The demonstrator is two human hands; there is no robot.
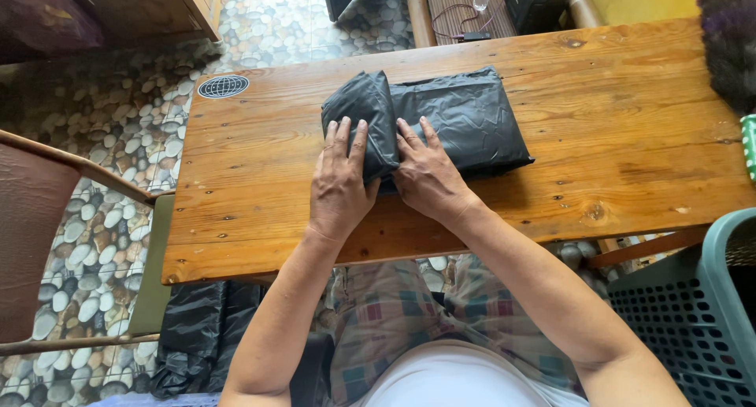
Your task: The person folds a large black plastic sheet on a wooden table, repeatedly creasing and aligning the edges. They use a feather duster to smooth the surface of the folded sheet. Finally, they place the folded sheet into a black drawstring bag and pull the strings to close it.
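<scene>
Left hand (340, 182) flat, fingers spread on folded black plastic sheet (465, 119), right hand (429, 174) likewise, neither grip closed

I see the folded bag (457, 119) on the table (630, 139), centre frame; my left hand (339, 182) and right hand (429, 178) rest on its lower-left part, basket (677, 312) at lower right.

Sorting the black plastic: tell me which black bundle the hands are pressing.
The folded black bundle on the wooden table, under both hands; the other black plastic lies crumpled on the floor.
</scene>
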